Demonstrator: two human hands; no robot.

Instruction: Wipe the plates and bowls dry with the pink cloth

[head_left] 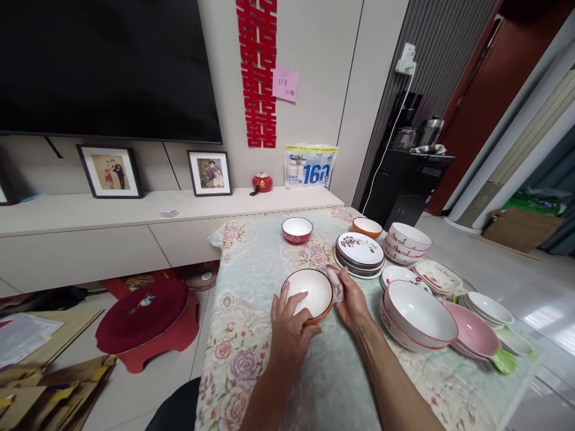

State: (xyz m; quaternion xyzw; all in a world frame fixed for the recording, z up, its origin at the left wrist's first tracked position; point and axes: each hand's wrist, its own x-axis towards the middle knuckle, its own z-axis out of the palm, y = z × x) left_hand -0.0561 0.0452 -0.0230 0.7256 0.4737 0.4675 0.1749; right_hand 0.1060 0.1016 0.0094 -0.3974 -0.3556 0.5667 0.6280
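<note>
An orange bowl with a white inside and a dark rim is tilted a little, low over the tablecloth. My left hand grips its near left side, thumb on the outer wall and fingers reaching over the rim. On the bowl's right, my right hand is closed on a pale, crumpled cloth that touches the outer wall by the rim. Beyond my right hand stands a stack of plates with a brown floral pattern. A red bowl sits farther back on the table.
Stacked white bowls, pink bowls and red-patterned bowls crowd the table's right side. Another orange bowl stands behind the plates. A red stool is left of the table. Behind runs a low cabinet with framed photos.
</note>
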